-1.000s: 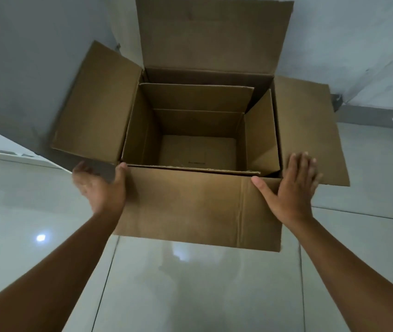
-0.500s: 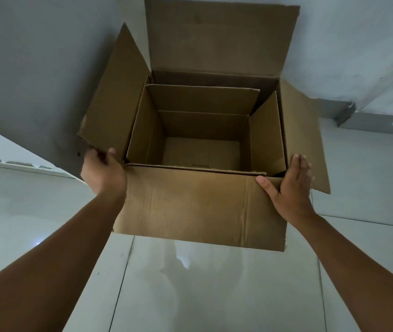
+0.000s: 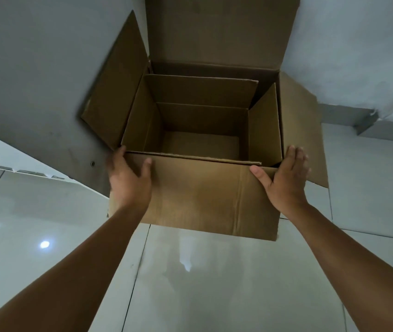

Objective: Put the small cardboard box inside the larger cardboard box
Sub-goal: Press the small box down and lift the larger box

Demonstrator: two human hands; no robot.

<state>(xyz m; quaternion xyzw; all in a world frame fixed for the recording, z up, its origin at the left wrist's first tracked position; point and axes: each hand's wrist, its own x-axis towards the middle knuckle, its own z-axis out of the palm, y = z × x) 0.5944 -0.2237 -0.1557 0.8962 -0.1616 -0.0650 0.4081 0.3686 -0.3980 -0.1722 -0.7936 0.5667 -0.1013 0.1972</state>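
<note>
While the small cardboard box [image 3: 200, 130] already sits inside the larger cardboard box [image 3: 205, 195], left hand [image 3: 128, 178] and right hand [image 3: 286, 180] press open-fingered against its sides, gripping nothing; its raised inner flaps could snag closing

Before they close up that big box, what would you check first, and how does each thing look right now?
1. Small cardboard box sits inside the larger cardboard box: ok.
2. Small box is empty and open at the top: ok.
3. Its flaps stand below the big box's rim: cannot tell.
4. Left hand is on the near left corner, at the left side flap: ok.
5. Right hand lies flat against the right side flap: ok.
6. Rear flap stands upright, not yet folded: ok.
</note>
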